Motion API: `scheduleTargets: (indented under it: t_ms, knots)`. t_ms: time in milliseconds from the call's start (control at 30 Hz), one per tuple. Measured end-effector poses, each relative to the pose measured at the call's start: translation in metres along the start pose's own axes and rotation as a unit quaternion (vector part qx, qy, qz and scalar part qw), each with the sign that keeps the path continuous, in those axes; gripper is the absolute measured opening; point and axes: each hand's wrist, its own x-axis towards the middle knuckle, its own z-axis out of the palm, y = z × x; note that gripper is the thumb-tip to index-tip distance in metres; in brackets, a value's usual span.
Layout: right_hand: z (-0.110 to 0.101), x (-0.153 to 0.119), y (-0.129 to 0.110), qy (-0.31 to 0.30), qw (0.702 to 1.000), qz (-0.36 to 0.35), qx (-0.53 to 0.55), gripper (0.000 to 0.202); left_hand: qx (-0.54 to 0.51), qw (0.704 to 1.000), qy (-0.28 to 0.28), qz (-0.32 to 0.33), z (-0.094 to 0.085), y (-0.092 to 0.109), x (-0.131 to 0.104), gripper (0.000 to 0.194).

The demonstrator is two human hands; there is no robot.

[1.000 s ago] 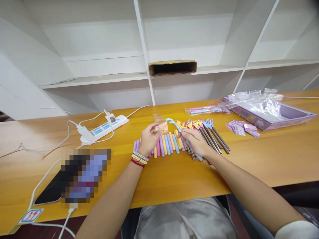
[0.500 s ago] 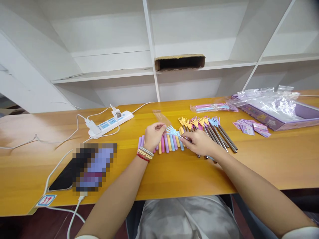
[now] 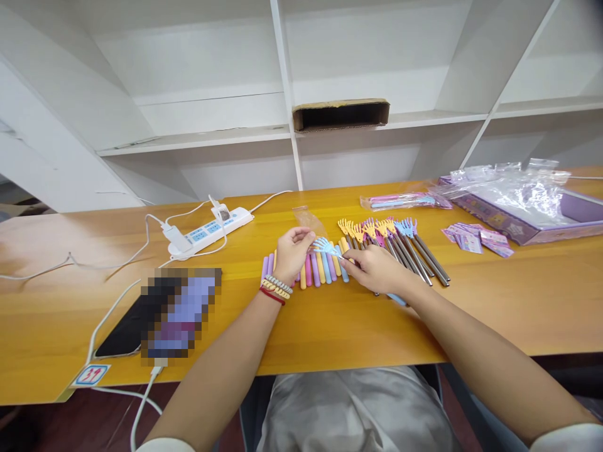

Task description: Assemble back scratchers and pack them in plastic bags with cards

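Blue hand-headed scratcher, slanted, beside clear bag

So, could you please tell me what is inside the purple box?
Clear plastic bags lie heaped in the purple box, overhanging its rim; anything covered by the heap cannot be made out.

left hand, one; right hand, one. wristbands, three. held blue scratcher, one. clear sleeve, one. loose scratchers, at least six. pastel handles, at least nine show. printed cards, several, overlapping past counting. filled clear bag, one. purple tray, one. cardboard box, one. power strip, one. number label, one.
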Motion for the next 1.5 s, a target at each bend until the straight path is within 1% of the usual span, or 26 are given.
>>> scheduleTargets:
  t_ms: [267, 400, 567, 667, 733, 800, 867, 933, 1033, 1100, 1233, 1300, 1400, 1500]
  knots:
    - [0.003, 0.001, 0.0, -0.003, 0.998, 0.031, -0.061, 0.038, -0.041, 0.999, -0.027, -0.02, 0.004, 0.002, -0.005, 0.026]
    - [0.004, 0.002, -0.002, 0.012, 0.994, 0.064, -0.084, 0.038, -0.077, 0.995, -0.046, -0.039, 0.007, 0.003, -0.007, 0.025]
    - [0.004, 0.003, -0.001, 0.021, 0.994, 0.078, -0.07, 0.036, -0.09, 0.992, -0.077, -0.038, 0.01, 0.006, -0.012, 0.025]
    - [0.003, 0.003, -0.001, 0.026, 0.996, 0.074, -0.051, 0.036, -0.103, 0.99, -0.095, -0.031, 0.011, 0.007, -0.015, 0.031]
    - [0.002, 0.003, -0.002, 0.028, 0.996, 0.076, -0.046, 0.037, -0.128, 0.987, -0.087, -0.037, 0.013, 0.009, -0.017, 0.039]
    - [0.003, 0.003, -0.003, 0.032, 0.995, 0.081, -0.048, 0.039, -0.161, 0.983, -0.064, -0.06, 0.015, 0.011, -0.017, 0.04]
    - [0.003, 0.002, -0.004, 0.039, 0.994, 0.086, -0.052, 0.04, -0.189, 0.977, -0.044, -0.092, 0.015, 0.011, -0.017, 0.034]
    - [0.004, 0.002, -0.004, 0.048, 0.994, 0.088, -0.051, 0.041, -0.202, 0.97, -0.043, -0.125, 0.015, 0.011, -0.017, 0.028]
    - [0.004, 0.001, -0.004, 0.061, 0.995, 0.072, -0.034, 0.043, -0.211, 0.959, -0.091, -0.164, 0.013, 0.01, -0.015, 0.027]
    - [0.003, 0.001, -0.003, 0.064, 0.996, 0.056, -0.014, 0.044, -0.222, 0.951, -0.125, -0.176, 0.012, 0.009, -0.014, 0.029]
    - [0.002, 0.001, -0.003, 0.07, 0.996, 0.05, 0.014, 0.043, -0.229, 0.94, -0.16, -0.195, 0.01, 0.01, -0.013, 0.027]
    - [0.001, 0.001, -0.004, 0.072, 0.996, 0.057, 0.014, 0.04, -0.222, 0.939, -0.174, -0.198, 0.009, 0.011, -0.013, 0.026]
    - [0.001, 0.001, -0.004, 0.064, 0.996, 0.067, 0.014, 0.037, -0.214, 0.944, -0.185, -0.172, 0.009, 0.011, -0.014, 0.024]
    - [0.0, 0.001, -0.004, 0.056, 0.996, 0.068, 0.02, 0.034, -0.205, 0.953, -0.17, -0.142, 0.008, 0.009, -0.013, 0.022]
